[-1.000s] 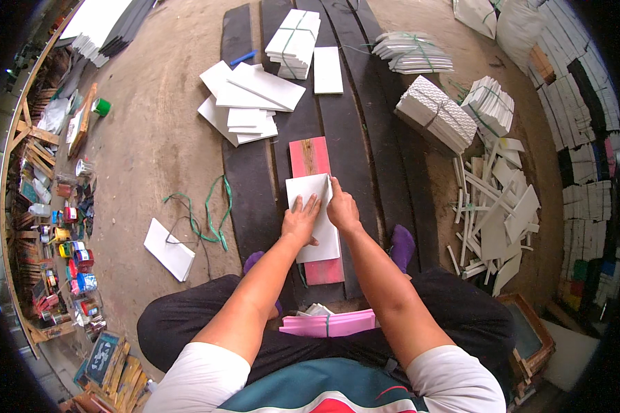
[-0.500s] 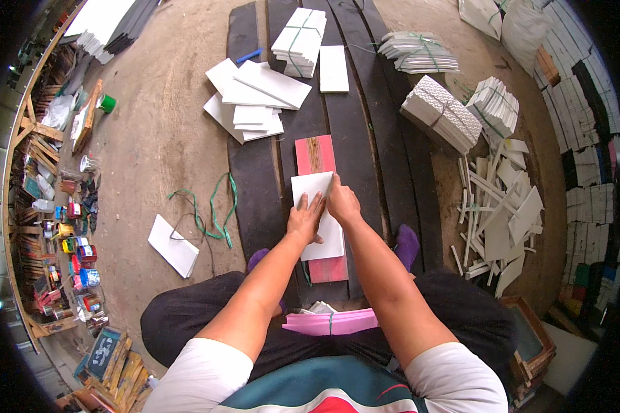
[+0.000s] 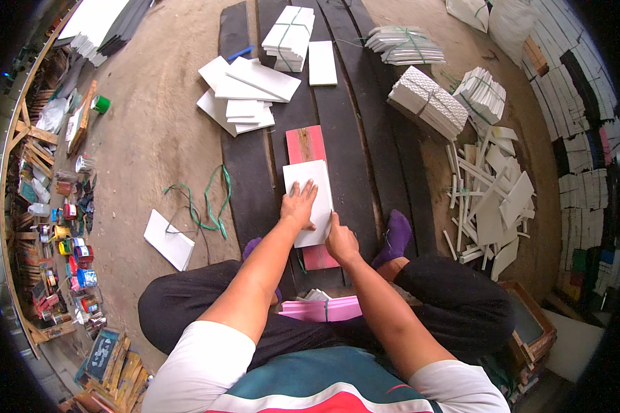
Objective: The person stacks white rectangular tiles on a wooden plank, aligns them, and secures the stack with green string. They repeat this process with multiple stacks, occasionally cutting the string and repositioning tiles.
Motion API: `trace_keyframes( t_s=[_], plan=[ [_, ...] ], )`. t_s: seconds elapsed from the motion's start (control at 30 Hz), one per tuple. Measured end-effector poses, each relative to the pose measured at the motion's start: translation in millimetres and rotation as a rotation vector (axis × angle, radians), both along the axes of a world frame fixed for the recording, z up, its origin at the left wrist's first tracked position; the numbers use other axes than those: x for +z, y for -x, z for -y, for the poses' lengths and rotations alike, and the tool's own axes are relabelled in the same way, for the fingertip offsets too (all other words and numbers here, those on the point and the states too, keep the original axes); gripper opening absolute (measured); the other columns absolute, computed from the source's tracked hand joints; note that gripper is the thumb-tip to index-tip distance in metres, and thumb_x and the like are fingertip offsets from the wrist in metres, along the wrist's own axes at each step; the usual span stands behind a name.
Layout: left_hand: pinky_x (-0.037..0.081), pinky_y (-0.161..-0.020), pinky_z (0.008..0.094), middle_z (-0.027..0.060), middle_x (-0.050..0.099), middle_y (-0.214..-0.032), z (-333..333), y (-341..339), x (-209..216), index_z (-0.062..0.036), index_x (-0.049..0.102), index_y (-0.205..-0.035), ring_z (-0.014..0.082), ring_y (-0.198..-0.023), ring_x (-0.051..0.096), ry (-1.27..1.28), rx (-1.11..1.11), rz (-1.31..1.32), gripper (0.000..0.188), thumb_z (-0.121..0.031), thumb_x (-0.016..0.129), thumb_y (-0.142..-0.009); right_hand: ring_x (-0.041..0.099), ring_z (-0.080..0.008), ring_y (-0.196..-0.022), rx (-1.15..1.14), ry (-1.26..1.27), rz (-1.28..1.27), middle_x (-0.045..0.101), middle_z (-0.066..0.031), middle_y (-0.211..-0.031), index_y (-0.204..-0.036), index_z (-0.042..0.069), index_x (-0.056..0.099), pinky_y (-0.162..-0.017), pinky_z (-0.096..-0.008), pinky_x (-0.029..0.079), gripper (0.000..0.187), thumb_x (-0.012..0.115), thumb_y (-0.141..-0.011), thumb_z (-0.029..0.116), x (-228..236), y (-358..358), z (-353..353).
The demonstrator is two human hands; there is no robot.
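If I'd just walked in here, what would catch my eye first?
Probably the pinkish-red board in the middle, lying on dark planks, with a white sheet on it under the person's spread left hand and the right hand at its right edge. Next, perhaps, the jumbled heap of white pieces on the floor to the right, and the colourful containers along the far left.

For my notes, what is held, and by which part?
Left hand holds down the white rectangular sheet, flat on its middle; for the right hand, unclear.
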State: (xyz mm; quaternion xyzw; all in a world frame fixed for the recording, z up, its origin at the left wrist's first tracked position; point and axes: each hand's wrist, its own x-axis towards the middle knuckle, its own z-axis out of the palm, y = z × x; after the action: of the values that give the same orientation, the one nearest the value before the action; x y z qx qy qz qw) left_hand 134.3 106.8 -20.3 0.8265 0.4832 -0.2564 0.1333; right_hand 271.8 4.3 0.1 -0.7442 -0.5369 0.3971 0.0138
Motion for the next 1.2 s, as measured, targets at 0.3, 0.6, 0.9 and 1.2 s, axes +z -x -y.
trace_keyframes(
  t_s=[0.3, 0.6, 0.9, 1.2],
  plan=[
    [0.049, -0.107, 0.0512, 0.0012, 0.014, -0.175, 2.3, -0.1, -0.3, -0.0197, 0.015, -0.167, 0.0365, -0.157, 0.022, -0.018, -0.006, -0.023, 0.138, -0.061, 0.093, -0.060, 0.071, -0.0512, -0.095, 0.038, 0.054, 0.008, 0.071, -0.0354, -0.101, -0.158, 0.005, 0.031, -0.086, -0.0602, 0.056, 0.066, 0.048, -0.094, 0.012, 1.0, -1.4, 75.6],
    [0.050, -0.105, 0.0511, 0.0011, 0.012, -0.175, 1.7, -0.1, -6.3, -0.0199, 0.013, -0.167, 0.0359, -0.158, 0.022, -0.018, -0.011, -0.042, 0.141, -0.063, 0.093, -0.059, 0.070, -0.0511, -0.100, 0.023, 0.093, 0.006, 0.070, -0.0361, -0.106, -0.158, 0.005, 0.031, -0.090, -0.0593, 0.054, 0.065, 0.045, -0.095, 0.011, 2.3, -2.1, 102.5],
    [0.050, -0.107, 0.0517, 0.0013, 0.014, -0.175, 0.6, 0.2, -0.7, -0.0191, 0.015, -0.167, 0.0356, -0.157, 0.023, -0.012, -0.006, -0.009, 0.139, -0.061, 0.093, -0.060, 0.067, -0.0526, -0.104, -0.048, -0.070, -0.078, 0.069, -0.0331, -0.109, -0.144, 0.007, 0.055, -0.095, -0.0586, 0.052, 0.053, 0.052, -0.091, 0.009, 26.9, -30.8, 58.0],
    [0.050, -0.107, 0.0506, -0.0002, 0.011, -0.175, -0.4, 0.1, 2.3, -0.0200, 0.014, -0.167, 0.0351, -0.158, 0.019, 0.033, 0.006, -0.011, 0.137, -0.059, 0.092, -0.062, 0.068, -0.0521, -0.096, -0.027, -0.331, -0.020, 0.068, -0.0352, -0.103, -0.157, 0.009, 0.040, -0.087, -0.0591, 0.053, 0.067, 0.050, -0.091, 0.002, -21.8, -26.5, -83.8]
  ],
)
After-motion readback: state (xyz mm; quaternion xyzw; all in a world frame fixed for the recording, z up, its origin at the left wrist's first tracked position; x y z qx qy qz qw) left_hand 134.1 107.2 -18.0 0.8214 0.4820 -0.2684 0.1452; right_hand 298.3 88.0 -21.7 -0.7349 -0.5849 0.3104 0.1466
